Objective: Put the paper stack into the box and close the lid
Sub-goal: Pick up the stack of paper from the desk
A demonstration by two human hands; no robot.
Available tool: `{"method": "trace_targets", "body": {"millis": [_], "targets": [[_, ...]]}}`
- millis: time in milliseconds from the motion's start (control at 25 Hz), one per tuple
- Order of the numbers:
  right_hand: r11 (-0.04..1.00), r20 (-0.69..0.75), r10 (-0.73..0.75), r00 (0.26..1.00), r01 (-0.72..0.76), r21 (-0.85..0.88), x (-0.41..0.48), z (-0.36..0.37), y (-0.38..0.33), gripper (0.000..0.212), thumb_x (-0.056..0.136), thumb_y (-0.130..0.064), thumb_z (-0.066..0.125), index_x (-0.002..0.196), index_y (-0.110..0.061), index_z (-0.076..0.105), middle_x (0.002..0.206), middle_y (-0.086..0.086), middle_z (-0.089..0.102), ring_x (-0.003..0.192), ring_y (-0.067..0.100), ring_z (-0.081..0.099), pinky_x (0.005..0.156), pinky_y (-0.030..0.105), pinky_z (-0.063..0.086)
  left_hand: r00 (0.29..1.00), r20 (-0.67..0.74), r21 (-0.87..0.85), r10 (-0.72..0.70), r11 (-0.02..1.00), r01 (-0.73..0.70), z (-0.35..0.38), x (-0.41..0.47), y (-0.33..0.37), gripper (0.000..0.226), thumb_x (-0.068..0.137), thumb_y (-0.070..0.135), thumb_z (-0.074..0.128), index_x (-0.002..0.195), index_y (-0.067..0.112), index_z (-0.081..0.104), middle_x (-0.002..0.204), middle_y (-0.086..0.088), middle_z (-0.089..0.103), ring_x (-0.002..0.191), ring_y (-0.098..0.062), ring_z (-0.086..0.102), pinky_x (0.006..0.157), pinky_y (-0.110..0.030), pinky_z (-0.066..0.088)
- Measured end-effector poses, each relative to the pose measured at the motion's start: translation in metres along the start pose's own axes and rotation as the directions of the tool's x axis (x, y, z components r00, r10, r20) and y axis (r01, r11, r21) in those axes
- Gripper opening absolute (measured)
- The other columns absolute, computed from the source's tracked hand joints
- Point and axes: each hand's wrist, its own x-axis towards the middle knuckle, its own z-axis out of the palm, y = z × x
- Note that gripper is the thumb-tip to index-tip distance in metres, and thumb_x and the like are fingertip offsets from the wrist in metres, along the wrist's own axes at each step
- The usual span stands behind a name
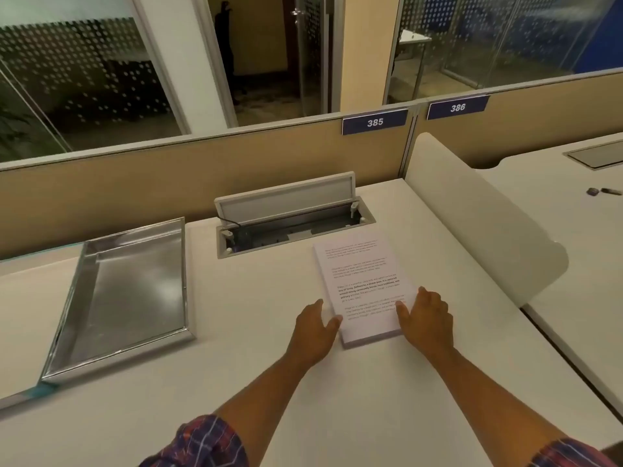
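Note:
A white paper stack [362, 274] with printed text lies flat on the white desk, right of centre. My left hand [315, 328] touches its near left corner, thumb on the top sheet. My right hand [426, 320] rests against its near right corner, thumb on the top sheet. Both hands press the stack from the sides; it still lies on the desk. A shallow shiny metal box [135, 284] sits open on the left of the desk, its lid [17, 332] lying flat beside it to the left, mostly cut off.
An open cable hatch [290, 217] with a raised flap sits in the desk behind the stack. A white curved divider [472, 214] stands to the right. A beige partition [168, 183] runs along the back. Small dark items [603, 191] lie on the neighbouring desk.

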Motion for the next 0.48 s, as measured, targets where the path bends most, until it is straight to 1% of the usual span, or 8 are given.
{"method": "trace_targets", "body": {"millis": [80,160,200,240,320,360,400,480], "targets": [[1.0,0.089,0.013,0.996,-0.015,0.026,0.01,-0.002,0.007,0.057,0.101,-0.048,0.055,0.136,-0.003,0.05,0.134,0.021,0.057,0.123,0.039,0.056,0.1,0.052,0.053,0.993,-0.058,-0.192,-0.107,0.977,0.094,0.01,0.01,0.008,0.063,0.105,0.042,0.058,0.156,0.007,0.047,0.161,-0.014,0.051,0.146,-0.034,0.052,0.122,-0.049,0.043],[0.999,0.165,-0.012,0.986,0.005,0.043,0.021,-0.005,0.017,0.055,0.099,-0.049,0.059,0.132,-0.005,0.054,0.132,0.019,0.057,0.123,0.038,0.056,0.1,0.052,0.053,0.978,-0.044,-0.429,-0.204,0.888,0.166,0.018,0.017,0.017,0.041,0.102,0.035,0.062,0.125,0.002,0.065,0.14,-0.021,0.066,0.131,-0.041,0.064,0.114,-0.056,0.05],[0.998,0.188,-0.017,0.982,0.005,0.064,0.026,-0.005,0.02,0.056,0.098,-0.049,0.062,0.131,-0.005,0.055,0.131,0.018,0.057,0.123,0.038,0.055,0.1,0.052,0.053,0.974,-0.025,-0.519,-0.225,0.836,0.18,0.023,0.021,0.019,0.026,0.1,0.029,0.064,0.107,0.004,0.066,0.133,-0.021,0.07,0.122,-0.041,0.068,0.11,-0.058,0.054],[0.997,0.206,-0.024,0.978,0.007,0.082,0.03,-0.005,0.023,0.056,0.097,-0.05,0.064,0.13,-0.005,0.056,0.13,0.017,0.056,0.122,0.038,0.055,0.1,0.052,0.053,0.965,-0.004,-0.581,-0.262,0.786,0.211,0.025,0.025,0.024,0.015,0.099,0.024,0.066,0.1,0.009,0.065,0.132,-0.02,0.071,0.116,-0.039,0.071,0.105,-0.057,0.058],[0.995,0.22,-0.044,0.974,0.023,0.099,0.036,-0.005,0.027,0.057,0.095,-0.052,0.065,0.128,-0.006,0.057,0.128,0.016,0.056,0.121,0.037,0.056,0.098,0.051,0.054,0.945,0.007,-0.654,-0.327,0.713,0.252,0.022,0.033,0.029,0.008,0.099,0.015,0.07,0.105,0.011,0.066,0.131,-0.019,0.072,0.101,-0.033,0.076,0.082,-0.047,0.068],[0.995,0.22,-0.051,0.974,0.03,0.096,0.038,-0.004,0.029,0.058,0.095,-0.053,0.066,0.128,-0.006,0.058,0.127,0.016,0.056,0.12,0.036,0.057,0.097,0.05,0.054,0.933,0.023,-0.674,-0.359,0.684,0.28,0.02,0.037,0.031,0.009,0.099,0.015,0.071,0.103,0.007,0.068,0.121,-0.021,0.076,0.089,-0.031,0.078,0.068,-0.041,0.068],[0.995,0.217,-0.058,0.974,0.038,0.095,0.039,-0.003,0.031,0.058,0.094,-0.054,0.066,0.127,-0.006,0.058,0.127,0.016,0.057,0.119,0.036,0.057,0.097,0.05,0.054,0.922,0.047,-0.687,-0.383,0.658,0.308,0.017,0.04,0.035,0.013,0.099,0.016,0.072,0.101,0.003,0.069,0.109,-0.02,0.079,0.081,-0.031,0.079,0.061,-0.039,0.067],[0.994,0.203,-0.071,0.977,0.053,0.092,0.04,0.0,0.033,0.058,0.094,-0.055,0.065,0.127,-0.007,0.058,0.127,0.016,0.057,0.117,0.036,0.058,0.096,0.049,0.055,0.914,0.077,-0.686,-0.399,0.644,0.338,0.014,0.045,0.041,0.02,0.098,0.017,0.074,0.103,-0.001,0.071,0.098,-0.017,0.081,0.079,-0.031,0.079,0.058,-0.038,0.067]]}}
